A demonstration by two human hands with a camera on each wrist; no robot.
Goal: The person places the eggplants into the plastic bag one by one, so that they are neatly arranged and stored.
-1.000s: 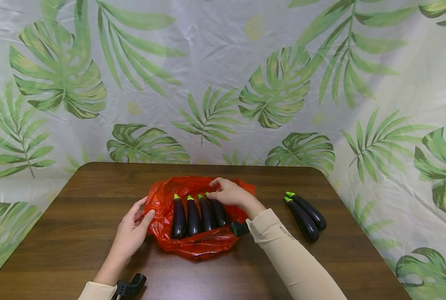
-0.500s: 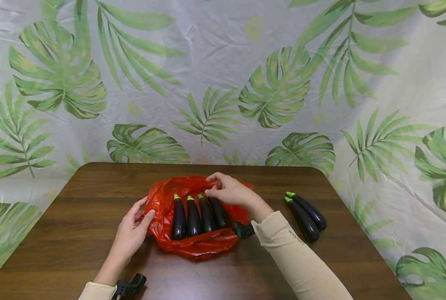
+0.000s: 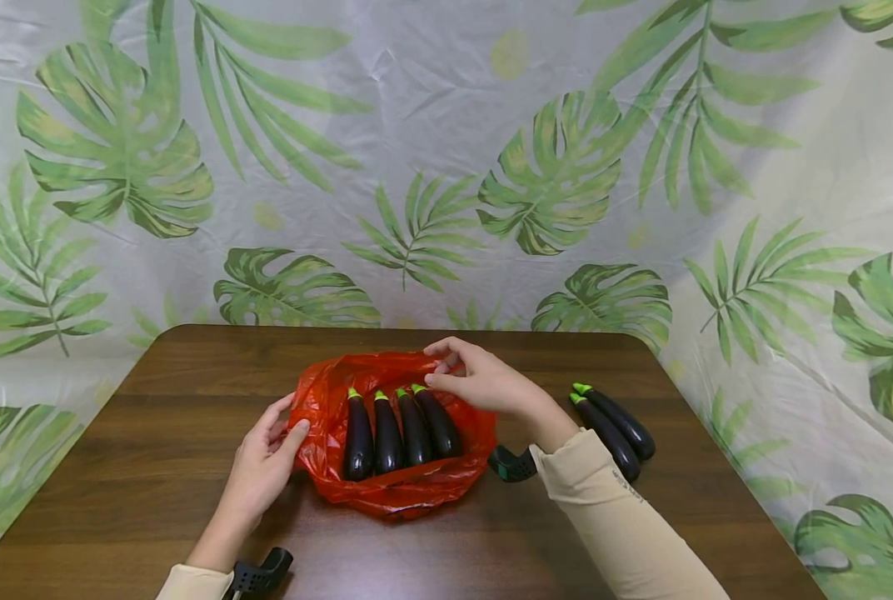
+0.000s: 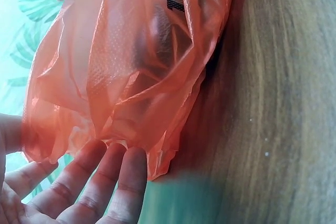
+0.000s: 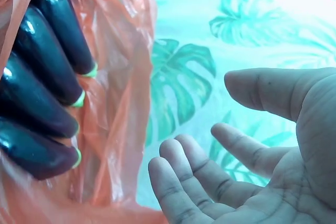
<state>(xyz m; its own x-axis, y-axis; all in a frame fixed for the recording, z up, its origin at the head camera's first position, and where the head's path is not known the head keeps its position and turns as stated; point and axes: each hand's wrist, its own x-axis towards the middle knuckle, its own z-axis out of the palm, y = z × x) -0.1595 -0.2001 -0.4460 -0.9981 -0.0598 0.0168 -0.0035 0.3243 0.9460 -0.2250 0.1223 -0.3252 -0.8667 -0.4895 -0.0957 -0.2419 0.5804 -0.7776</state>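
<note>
A red plastic bag (image 3: 394,496) lies with its mouth spread wide. Several dark eggplants (image 3: 388,437) with bright green caps lie side by side inside it. My left hand (image 3: 262,462) pinches the bag's left edge, thumb on the inner side and fingers (image 4: 131,174) against the outside of the film. Over the bag's back right rim is my right hand (image 3: 487,383), its fingers loosely bent and apart with nothing between them. In the right wrist view that hand (image 5: 247,166) is beside the bag, clear of the eggplants.
Two more eggplants (image 3: 625,421) lie together on the right of the brown wooden table (image 3: 154,467), partly behind the right sleeve (image 3: 611,517). A leaf-patterned curtain (image 3: 431,167) hangs behind the table.
My right hand has let go of the rightmost eggplant and moved a little right and up, so that eggplant's green cap shows. The left hand has stayed at the bag's edge.
</note>
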